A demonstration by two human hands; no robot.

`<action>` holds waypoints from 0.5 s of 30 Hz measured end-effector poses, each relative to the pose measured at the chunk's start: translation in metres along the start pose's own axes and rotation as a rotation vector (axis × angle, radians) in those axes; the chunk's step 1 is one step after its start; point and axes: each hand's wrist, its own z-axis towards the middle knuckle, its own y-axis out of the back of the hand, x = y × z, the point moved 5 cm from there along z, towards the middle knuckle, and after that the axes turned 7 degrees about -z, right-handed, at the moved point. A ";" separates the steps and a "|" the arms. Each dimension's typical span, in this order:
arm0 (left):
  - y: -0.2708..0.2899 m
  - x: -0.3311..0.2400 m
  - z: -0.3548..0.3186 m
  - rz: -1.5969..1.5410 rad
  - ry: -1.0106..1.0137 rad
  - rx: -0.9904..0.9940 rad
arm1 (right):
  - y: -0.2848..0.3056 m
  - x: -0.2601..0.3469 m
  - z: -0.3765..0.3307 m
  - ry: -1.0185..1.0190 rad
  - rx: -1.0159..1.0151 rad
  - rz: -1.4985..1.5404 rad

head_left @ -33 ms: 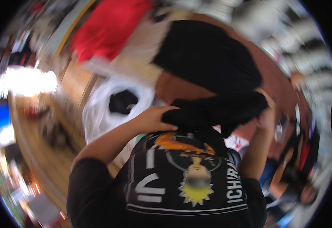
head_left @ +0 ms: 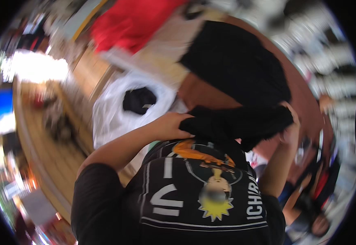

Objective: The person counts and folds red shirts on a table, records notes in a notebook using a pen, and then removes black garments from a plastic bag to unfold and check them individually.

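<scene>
A black cloth garment point(head_left: 243, 124) is stretched sideways just in front of my chest. Its left end is gripped by my left hand point(head_left: 173, 125), thumb underneath and fingers partly hidden by the fabric. My right hand point(head_left: 291, 126) is closed on the other end. Just beyond, a second black garment point(head_left: 237, 61) lies flat on the reddish-brown tabletop point(head_left: 204, 92); the held cloth reaches its near edge, and whether they touch I cannot tell. To the left of my left hand, a white plastic bag point(head_left: 108, 110) gapes with black cloth point(head_left: 139, 101) inside.
A heap of red cloth point(head_left: 133, 24) lies at the far left of the table, beside pale plastic sheeting point(head_left: 161, 49). Another person point(head_left: 304, 204) is at the lower right. Wooden boards point(head_left: 43, 151) run along the left. Blurred whitish stacks point(head_left: 329, 73) stand at the right.
The table, bag and garments have shifted slightly rightward in the picture, as the view turns. Both hands keep their hold on the black garment.
</scene>
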 end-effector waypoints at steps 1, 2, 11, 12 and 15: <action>0.007 0.019 -0.026 -0.043 0.085 -0.055 | -0.020 -0.014 0.015 -0.079 0.040 0.021; 0.010 0.030 -0.049 -0.065 0.153 -0.072 | -0.043 -0.022 0.025 -0.132 0.121 -0.027; 0.086 0.157 -0.200 -0.658 0.172 -1.127 | -0.314 -0.120 0.170 -0.320 0.772 -0.076; 0.098 0.177 -0.213 -0.637 0.162 -1.230 | -0.346 -0.134 0.177 -0.334 0.746 -0.030; 0.116 0.245 -0.230 -0.423 0.235 -1.394 | -0.418 -0.200 0.200 -0.349 0.883 0.002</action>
